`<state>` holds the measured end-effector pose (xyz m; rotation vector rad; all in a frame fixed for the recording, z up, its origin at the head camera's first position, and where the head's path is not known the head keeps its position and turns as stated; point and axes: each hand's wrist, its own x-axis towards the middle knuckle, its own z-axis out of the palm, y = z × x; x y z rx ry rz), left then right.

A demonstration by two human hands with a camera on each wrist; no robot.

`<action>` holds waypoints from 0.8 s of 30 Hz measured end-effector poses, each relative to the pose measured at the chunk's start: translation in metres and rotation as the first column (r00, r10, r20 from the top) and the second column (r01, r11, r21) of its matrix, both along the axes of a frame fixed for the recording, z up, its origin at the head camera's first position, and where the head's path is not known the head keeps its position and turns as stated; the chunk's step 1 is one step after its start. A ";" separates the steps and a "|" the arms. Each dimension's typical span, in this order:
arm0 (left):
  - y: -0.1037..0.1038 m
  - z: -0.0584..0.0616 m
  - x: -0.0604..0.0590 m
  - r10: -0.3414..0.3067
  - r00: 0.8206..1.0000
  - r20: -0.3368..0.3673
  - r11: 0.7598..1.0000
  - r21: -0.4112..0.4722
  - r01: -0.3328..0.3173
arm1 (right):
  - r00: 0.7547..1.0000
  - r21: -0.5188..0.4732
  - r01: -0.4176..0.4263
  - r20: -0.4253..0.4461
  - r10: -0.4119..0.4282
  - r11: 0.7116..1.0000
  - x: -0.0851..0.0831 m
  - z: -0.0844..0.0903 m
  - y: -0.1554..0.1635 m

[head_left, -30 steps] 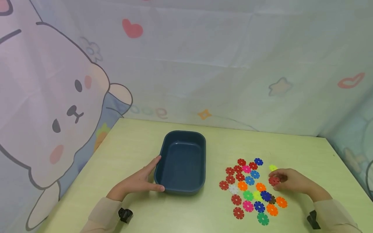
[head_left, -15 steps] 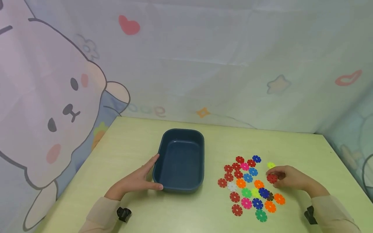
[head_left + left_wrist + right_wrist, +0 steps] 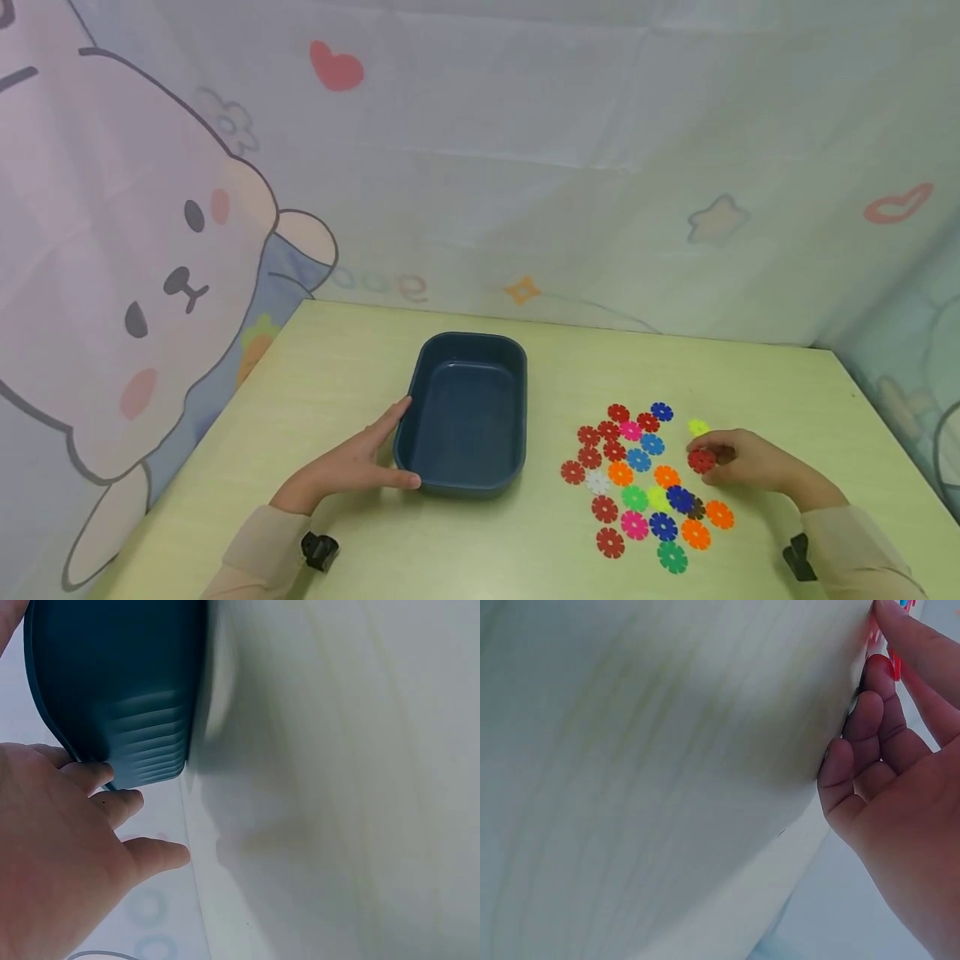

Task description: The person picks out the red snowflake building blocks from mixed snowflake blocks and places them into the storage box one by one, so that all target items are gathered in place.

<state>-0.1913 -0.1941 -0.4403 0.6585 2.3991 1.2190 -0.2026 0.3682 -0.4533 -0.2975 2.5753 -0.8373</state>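
A dark blue rectangular plastic bin [image 3: 471, 492] stands on the table left of the middle. My left hand [image 3: 352, 463] rests against its left side, fingers extended and thumb at the near left corner. In the left wrist view, fingertips touch the rim of the bin [image 3: 120, 675]. On the right, my right hand [image 3: 753, 462] pinches a red snowflake disc [image 3: 702, 462] between thumb and fingers, tilted toward the camera. Its other fingers curl in close over the table in the right wrist view. A yellow disc [image 3: 698, 427] lies just beyond this hand.
Several notched snowflake discs in red, blue, orange, pink, green and white, such as the green disc [image 3: 672, 557], lie scattered between bin and right hand. A dark blue disc [image 3: 680, 499] overlaps a brown one [image 3: 698, 507]. A printed cloth [image 3: 480, 167] hangs behind the table [image 3: 360, 350].
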 end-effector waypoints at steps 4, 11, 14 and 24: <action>0.001 0.002 0.000 -0.003 1.000 -0.002 1.000 -0.004 0.003 | 1.000 0.016 0.003 -0.013 -0.003 1.000 -0.001 0.003 -0.002; 0.000 0.002 -0.002 -0.004 1.000 0.009 1.000 -0.010 0.004 | 0.992 -0.028 -0.058 -0.118 0.054 0.998 -0.007 0.022 -0.020; 0.000 0.001 -0.002 -0.004 1.000 0.016 1.000 -0.007 0.004 | 0.976 -0.017 -0.103 -0.194 0.098 0.994 -0.014 0.033 -0.034; 0.000 -0.001 -0.002 0.000 1.000 0.020 1.000 -0.014 0.000 | 0.939 -0.058 -0.240 -0.268 0.217 0.969 -0.034 0.064 -0.101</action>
